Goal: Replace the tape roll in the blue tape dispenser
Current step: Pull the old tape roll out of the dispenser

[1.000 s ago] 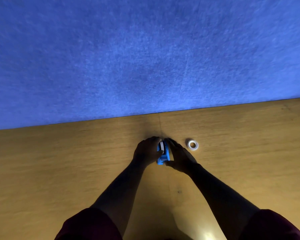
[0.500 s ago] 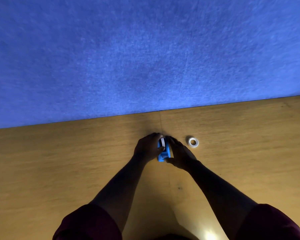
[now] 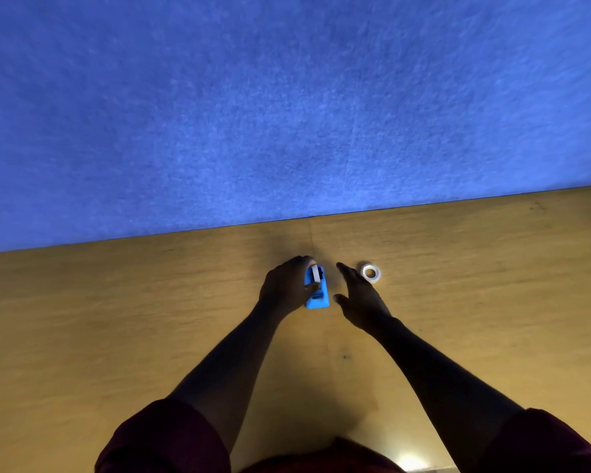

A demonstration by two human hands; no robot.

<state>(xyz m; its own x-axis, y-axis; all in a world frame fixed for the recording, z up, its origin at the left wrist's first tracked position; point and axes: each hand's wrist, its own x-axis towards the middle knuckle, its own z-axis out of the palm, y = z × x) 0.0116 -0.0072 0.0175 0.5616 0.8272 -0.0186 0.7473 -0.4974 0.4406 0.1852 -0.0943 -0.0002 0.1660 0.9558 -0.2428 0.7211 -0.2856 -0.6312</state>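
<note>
Left hand (image 3: 282, 288) clamped on blue dispenser (image 3: 317, 291), white roll (image 3: 315, 273) seated inside; right hand (image 3: 360, 297) spread, empty, beside loose roll (image 3: 371, 272) on table (image 3: 116, 319); swap stage unclear.

On the table (image 3: 458, 336), the dispenser (image 3: 317, 295) lies left of the loose tape roll (image 3: 371, 272).
</note>
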